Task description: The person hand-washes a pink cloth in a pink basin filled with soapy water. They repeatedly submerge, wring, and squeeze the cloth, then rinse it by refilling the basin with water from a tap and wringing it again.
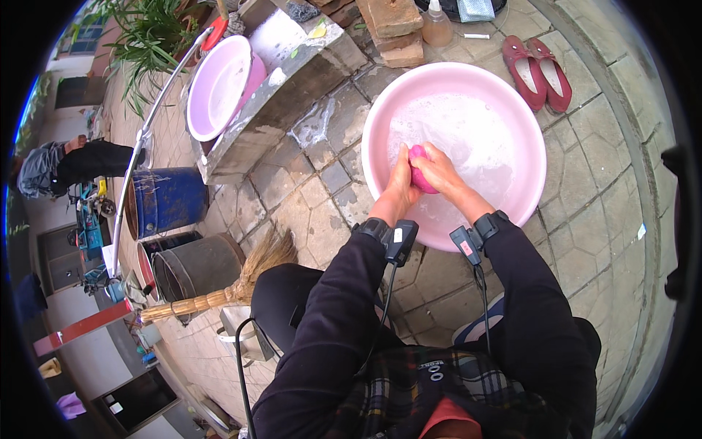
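A large pink plastic basin (535,159) with sudsy water stands on the paving in front of me. Over its near left part, my left hand (403,184) and my right hand (441,171) are pressed together around a bright pink item (421,170). Most of that item is hidden by the fingers, so I cannot tell whether it is a bunched cloth or something else. Both wrists wear black bands with small wired boxes.
Dark red shoes (525,77) lie right of the basin, with stacked bricks (392,27) and a bottle (437,27) beyond. A second basin (219,90) leans by a concrete ledge (285,104). Left are a blue barrel (170,200), a straw broom (258,269) and another person (82,159).
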Demonstrator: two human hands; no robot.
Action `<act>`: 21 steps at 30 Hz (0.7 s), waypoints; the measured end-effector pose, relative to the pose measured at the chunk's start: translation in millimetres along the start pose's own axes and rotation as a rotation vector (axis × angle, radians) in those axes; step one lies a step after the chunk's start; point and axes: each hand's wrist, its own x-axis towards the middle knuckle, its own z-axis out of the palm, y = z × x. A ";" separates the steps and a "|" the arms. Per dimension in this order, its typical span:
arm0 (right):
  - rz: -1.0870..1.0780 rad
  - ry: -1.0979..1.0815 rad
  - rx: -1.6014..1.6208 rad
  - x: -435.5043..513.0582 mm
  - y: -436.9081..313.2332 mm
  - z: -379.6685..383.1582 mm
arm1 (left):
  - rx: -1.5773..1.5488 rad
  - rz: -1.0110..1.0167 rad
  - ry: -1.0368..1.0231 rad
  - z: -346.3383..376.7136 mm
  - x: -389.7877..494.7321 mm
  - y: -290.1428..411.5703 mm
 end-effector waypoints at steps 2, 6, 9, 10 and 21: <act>-0.010 0.037 -0.014 0.7 -9.4 2.3 | -0.052 0.123 0.037 1.0 3.1 3.8; -0.014 0.337 -0.130 3.0 -17.7 -4.0 | 0.136 0.307 0.023 4.2 8.0 3.3; 0.045 0.220 0.060 3.3 -19.3 -11.4 | 0.170 0.302 0.001 9.1 7.1 0.5; 0.085 0.196 0.110 2.5 -19.6 -12.8 | 0.181 0.298 -0.035 11.3 6.4 0.4; 0.095 0.074 0.576 -1.6 -37.5 -16.1 | 0.677 0.739 -0.161 26.6 -22.3 10.6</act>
